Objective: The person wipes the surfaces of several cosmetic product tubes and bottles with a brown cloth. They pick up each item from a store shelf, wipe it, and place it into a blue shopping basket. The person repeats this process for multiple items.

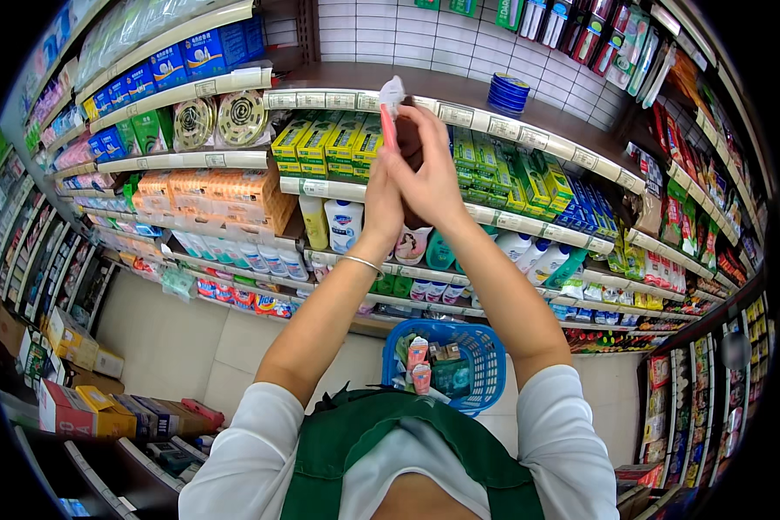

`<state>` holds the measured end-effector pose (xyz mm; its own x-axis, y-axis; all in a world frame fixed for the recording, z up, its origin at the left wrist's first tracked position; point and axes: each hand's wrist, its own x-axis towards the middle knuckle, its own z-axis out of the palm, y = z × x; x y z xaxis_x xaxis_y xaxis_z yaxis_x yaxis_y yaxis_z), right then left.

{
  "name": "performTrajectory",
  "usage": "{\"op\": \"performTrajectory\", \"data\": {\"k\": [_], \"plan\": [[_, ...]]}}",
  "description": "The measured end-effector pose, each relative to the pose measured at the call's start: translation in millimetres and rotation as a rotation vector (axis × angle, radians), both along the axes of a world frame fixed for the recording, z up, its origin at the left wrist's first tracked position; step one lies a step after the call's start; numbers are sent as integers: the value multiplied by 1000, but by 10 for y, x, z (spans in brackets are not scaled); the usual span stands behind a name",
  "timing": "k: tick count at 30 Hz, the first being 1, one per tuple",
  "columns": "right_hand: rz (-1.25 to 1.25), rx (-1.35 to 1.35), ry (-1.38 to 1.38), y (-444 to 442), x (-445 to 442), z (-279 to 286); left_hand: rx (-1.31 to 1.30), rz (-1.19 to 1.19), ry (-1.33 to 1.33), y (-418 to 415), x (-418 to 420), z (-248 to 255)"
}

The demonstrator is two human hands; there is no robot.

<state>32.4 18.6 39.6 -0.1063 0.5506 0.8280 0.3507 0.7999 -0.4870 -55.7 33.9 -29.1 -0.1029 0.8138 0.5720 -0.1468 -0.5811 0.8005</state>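
Observation:
Both hands are raised before the shelves, close against each other. A small item with a pink body and a whitish, clear-looking top stands up between them; its exact kind cannot be told. My left hand, with a bangle on the wrist, is at its lower end. My right hand has its thumb and fingers curved around a dark round thing, mostly hidden. Behind the hands are green and yellow toothpaste-like boxes. Below, a blue plastic basket holds pink-labelled packs and other goods.
A stack of round blue tins stands on the upper shelf. Bottles line a lower shelf, and orange packs fill the left one. Cardboard boxes stand at the lower left. Hanging packs are at the upper right.

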Motion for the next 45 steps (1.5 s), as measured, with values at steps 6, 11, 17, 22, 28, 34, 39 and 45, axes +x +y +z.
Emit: {"op": "performTrajectory", "data": {"k": [6, 11, 17, 22, 28, 34, 39, 45], "plan": [[56, 312, -391, -449, -34, -293, -224, -690, -676, -56, -239, -79], [-78, 335, -415, -363, -17, -150, -313, -508, -543, -311, -202, 132], [-181, 409, -287, 109, -27, 401, -234, -356, -266, -278, -276, 89], [-206, 6, -27, 850, 648, 580, -273, -501, -238, -337, -245, 12], [-142, 129, 406, 319, 736, 433, -246, -529, -246, -323, -345, -17], [-97, 640, -483, -522, -4, 89, -285, -504, -452, -388, -269, -7], [-169, 450, -477, -205, -97, 272, -304, -441, -300, -324, -354, -125], [31, -198, 244, 430, 593, 530, -308, -642, -378, -412, -371, -8]]}}
